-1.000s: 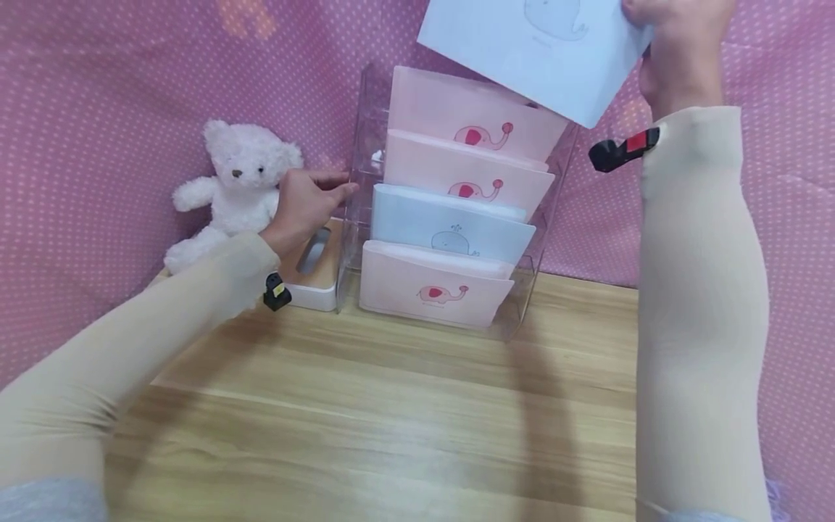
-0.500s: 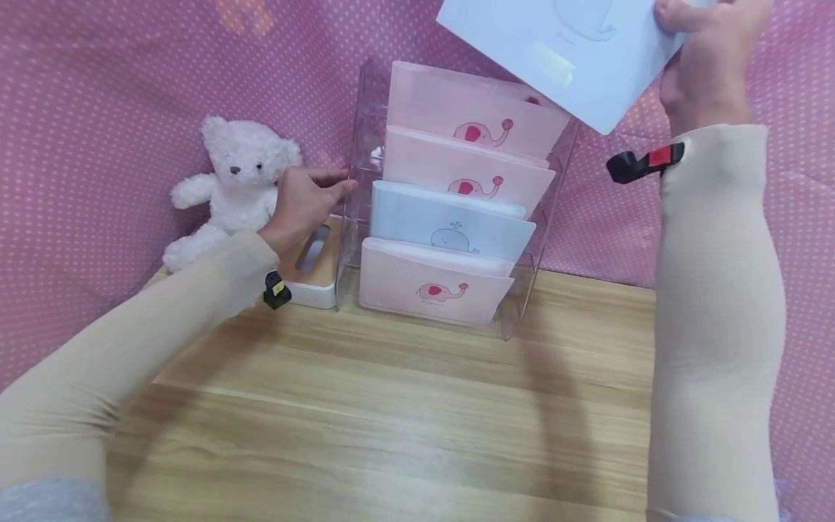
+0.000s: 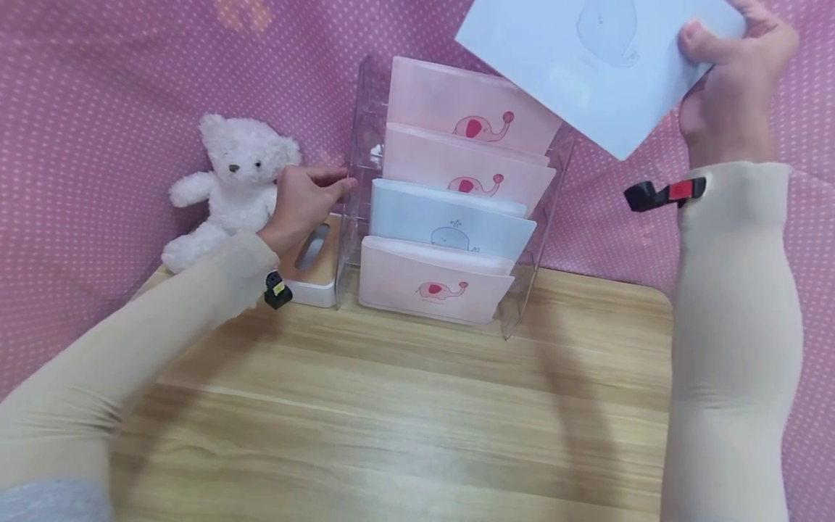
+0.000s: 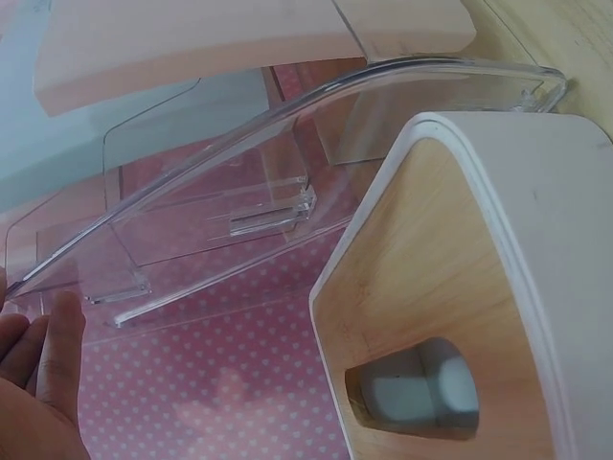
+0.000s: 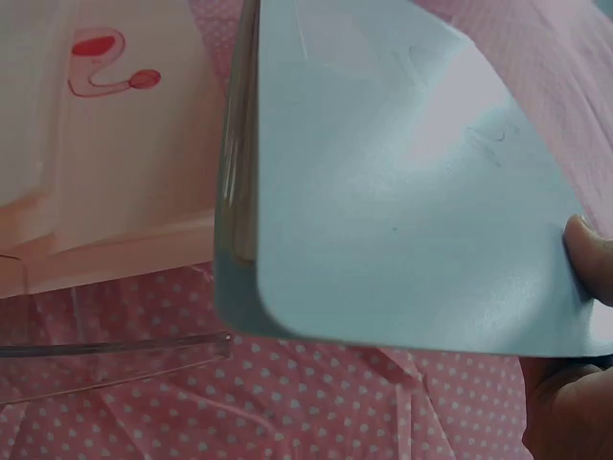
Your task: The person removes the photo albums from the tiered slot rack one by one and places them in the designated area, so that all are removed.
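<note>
My right hand (image 3: 737,94) grips a light blue notebook (image 3: 554,65) by its right edge, thumb on the cover. A faint whale drawing marks the cover, and the notebook tilts in the air above the rack's upper right. In the right wrist view, page edges show along the side of the blue notebook (image 5: 402,192). My left hand (image 3: 300,206) pinches the left side panel of a clear acrylic rack (image 3: 357,152). Pink notebooks with red elephants (image 3: 391,290) and a light blue whale notebook (image 3: 404,225) stand in its stepped slots.
Left of the rack sits a white tissue box (image 3: 313,293) with a wooden top. A white teddy bear (image 3: 238,174) leans against the pink dotted cloth (image 3: 104,145) behind. Wooden tabletop (image 3: 391,406) stretches in front of the rack.
My right hand has carried the blue notebook right and slightly down in view, so more of the rear pink notebook shows. My left hand keeps its hold on the rack.
</note>
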Motion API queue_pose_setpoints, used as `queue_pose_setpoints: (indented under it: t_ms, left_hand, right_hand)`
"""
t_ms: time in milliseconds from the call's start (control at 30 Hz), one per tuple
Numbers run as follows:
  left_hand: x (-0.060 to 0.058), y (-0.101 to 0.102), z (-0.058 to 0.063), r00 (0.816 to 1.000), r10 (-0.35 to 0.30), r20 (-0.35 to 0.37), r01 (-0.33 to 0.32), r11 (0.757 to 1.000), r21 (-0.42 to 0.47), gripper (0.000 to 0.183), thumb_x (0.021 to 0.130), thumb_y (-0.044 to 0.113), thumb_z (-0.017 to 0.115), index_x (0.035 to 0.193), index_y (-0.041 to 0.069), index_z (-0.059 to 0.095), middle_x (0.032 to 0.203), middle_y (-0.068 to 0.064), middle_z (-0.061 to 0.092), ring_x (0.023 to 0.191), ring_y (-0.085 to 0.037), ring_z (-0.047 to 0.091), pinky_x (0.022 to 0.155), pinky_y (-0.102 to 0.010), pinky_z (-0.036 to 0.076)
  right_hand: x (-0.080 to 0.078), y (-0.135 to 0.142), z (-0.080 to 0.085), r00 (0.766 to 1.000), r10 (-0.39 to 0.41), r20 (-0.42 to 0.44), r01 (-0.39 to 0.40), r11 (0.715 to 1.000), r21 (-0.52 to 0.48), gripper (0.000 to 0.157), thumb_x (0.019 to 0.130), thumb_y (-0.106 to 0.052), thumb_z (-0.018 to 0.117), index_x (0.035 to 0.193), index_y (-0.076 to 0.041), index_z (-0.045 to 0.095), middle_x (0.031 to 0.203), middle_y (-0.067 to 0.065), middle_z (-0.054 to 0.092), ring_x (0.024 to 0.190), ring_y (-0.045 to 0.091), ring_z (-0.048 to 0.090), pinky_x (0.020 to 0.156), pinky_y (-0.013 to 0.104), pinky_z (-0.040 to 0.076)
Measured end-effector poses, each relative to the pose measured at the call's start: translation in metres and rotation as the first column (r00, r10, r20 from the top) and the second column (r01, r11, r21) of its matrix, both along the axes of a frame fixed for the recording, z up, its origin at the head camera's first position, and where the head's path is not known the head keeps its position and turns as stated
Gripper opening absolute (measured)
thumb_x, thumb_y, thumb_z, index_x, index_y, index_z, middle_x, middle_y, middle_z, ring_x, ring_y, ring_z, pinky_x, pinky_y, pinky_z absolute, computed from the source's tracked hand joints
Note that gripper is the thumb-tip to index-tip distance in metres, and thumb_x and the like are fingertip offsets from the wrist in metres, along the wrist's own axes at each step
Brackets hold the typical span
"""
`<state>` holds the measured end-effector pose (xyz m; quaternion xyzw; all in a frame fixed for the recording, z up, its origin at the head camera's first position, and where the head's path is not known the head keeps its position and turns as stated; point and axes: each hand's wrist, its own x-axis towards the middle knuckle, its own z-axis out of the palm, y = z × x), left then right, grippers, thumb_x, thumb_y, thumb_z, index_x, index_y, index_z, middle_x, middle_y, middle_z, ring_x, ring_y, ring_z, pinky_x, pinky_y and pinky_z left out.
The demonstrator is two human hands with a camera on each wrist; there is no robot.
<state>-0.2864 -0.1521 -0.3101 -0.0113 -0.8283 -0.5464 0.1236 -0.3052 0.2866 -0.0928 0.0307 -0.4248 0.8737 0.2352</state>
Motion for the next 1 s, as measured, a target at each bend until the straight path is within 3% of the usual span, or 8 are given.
queue_pose_setpoints:
  t_ms: [133,433,700,800,1000]
  left_hand:
    - [-0.001,0.001,-0.002,1.000,0.000,-0.006,0.000,1.000,0.009,0.037,0.091,0.029,0.078,0.123,0.011,0.073,0.124,-0.010,0.074,0.100,-0.012,0.075,0.082,-0.017,0.062]
    - [0.003,0.002,0.000,1.000,0.004,0.010,-0.004,1.000,0.003,0.038,0.091,0.031,0.077,0.124,0.013,0.072,0.125,-0.008,0.074,0.102,-0.014,0.075,0.082,-0.018,0.062]
    - [0.004,0.002,0.000,1.000,0.012,-0.009,-0.012,1.000,0.027,0.038,0.090,0.030,0.078,0.123,0.012,0.073,0.124,-0.010,0.074,0.098,-0.010,0.075,0.079,-0.016,0.062]
    - [0.004,0.003,-0.002,1.000,0.007,-0.016,-0.007,1.000,0.027,0.036,0.090,0.029,0.078,0.122,0.011,0.074,0.122,-0.011,0.074,0.094,-0.009,0.075,0.077,-0.016,0.062]
    - [0.005,0.005,-0.004,1.000,0.000,-0.021,0.001,1.000,0.019,0.036,0.091,0.029,0.078,0.122,0.011,0.073,0.123,-0.010,0.075,0.096,-0.012,0.076,0.078,-0.017,0.062]
  right_hand:
    - [0.017,0.010,-0.017,1.000,-0.015,0.020,0.015,1.000,-0.003,0.048,0.071,0.033,0.060,0.113,0.009,0.062,0.121,0.015,0.067,0.118,0.032,0.068,0.093,0.042,0.063]
    - [0.049,0.028,-0.055,0.995,-0.039,0.088,0.042,0.999,-0.030,0.046,0.072,0.032,0.063,0.112,0.009,0.065,0.122,0.015,0.068,0.121,0.034,0.068,0.091,0.042,0.064]
    - [0.074,0.039,-0.087,0.995,-0.066,0.073,0.069,0.997,-0.034,0.043,0.077,0.028,0.065,0.116,0.012,0.066,0.127,0.017,0.068,0.124,0.034,0.066,0.090,0.042,0.063]
    - [0.083,0.047,-0.102,0.994,-0.080,0.069,0.082,0.996,-0.032,0.041,0.079,0.026,0.065,0.117,0.012,0.066,0.127,0.018,0.069,0.122,0.034,0.068,0.090,0.042,0.063]
    - [0.098,0.073,-0.135,0.996,-0.084,0.043,0.089,0.988,-0.129,0.041,0.076,0.028,0.065,0.115,0.015,0.064,0.118,0.023,0.070,0.109,0.036,0.073,0.088,0.043,0.063]
